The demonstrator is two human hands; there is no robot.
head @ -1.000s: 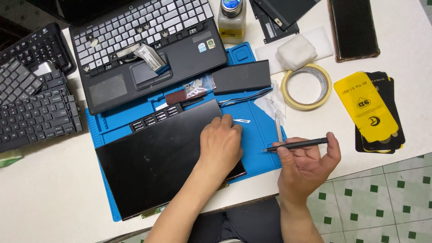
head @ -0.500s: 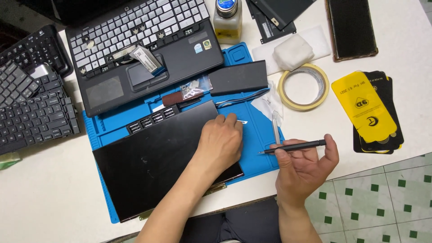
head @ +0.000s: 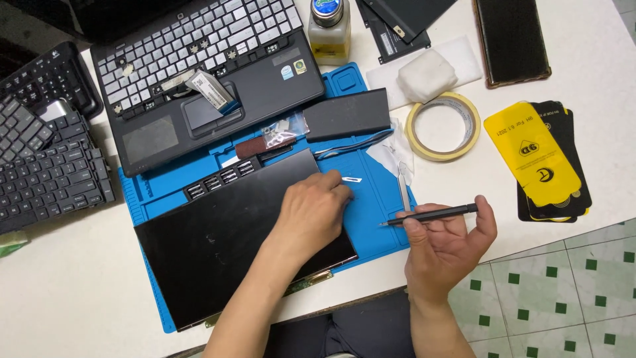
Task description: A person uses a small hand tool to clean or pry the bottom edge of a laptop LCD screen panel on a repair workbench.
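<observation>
Left hand (head: pixel 311 211) flat, pressed on black panel (head: pixel 225 238); right hand (head: pixel 450 242) palm-up, pinching black screwdriver (head: pixel 430 215).

Left hand (head: pixel 311 212) on black panel (head: pixel 225 245), right hand (head: pixel 447 245) gripping black screwdriver (head: pixel 430 215).

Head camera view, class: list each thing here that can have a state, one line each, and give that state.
Flat black laptop panel: lying on the blue mat, left hand pressing it.
Left hand: palm down on the panel's right edge.
Right hand: gripping a slim black screwdriver.
Slim black screwdriver: held level, tip pointing left.
Grey-keyed open laptop base: several keys missing.
Yellowish tape roll: lying flat.
</observation>
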